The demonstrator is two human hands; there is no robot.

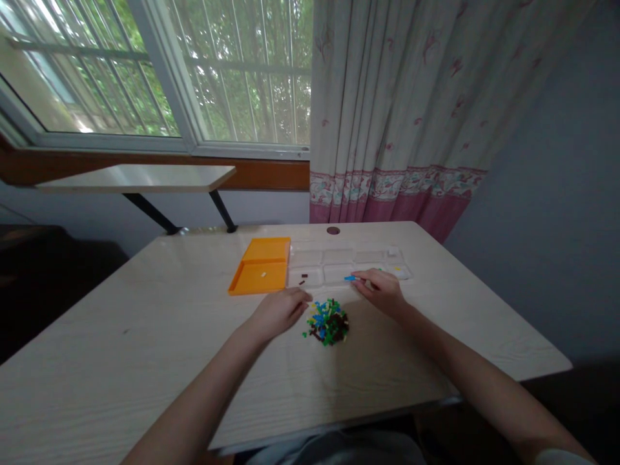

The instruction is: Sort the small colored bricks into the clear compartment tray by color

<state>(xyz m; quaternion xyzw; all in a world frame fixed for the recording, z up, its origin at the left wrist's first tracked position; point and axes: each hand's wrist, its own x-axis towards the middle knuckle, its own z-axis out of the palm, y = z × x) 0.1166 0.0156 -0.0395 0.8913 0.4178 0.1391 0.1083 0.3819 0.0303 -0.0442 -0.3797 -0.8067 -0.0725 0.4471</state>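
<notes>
Where the tray point(338, 274) ends, the right hand point(382, 290) pinches something blue point(349, 278), the left hand's point(281, 312) grip unclear.

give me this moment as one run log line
right hand: pinching blue piece at clear tray | left hand: beside multicoloured pile, hold unclear | brown pieces: in clear tray | orange tray: pale piece

curled fingers point(301, 298) hide whether the left hand point(281, 312) holds anything
</notes>
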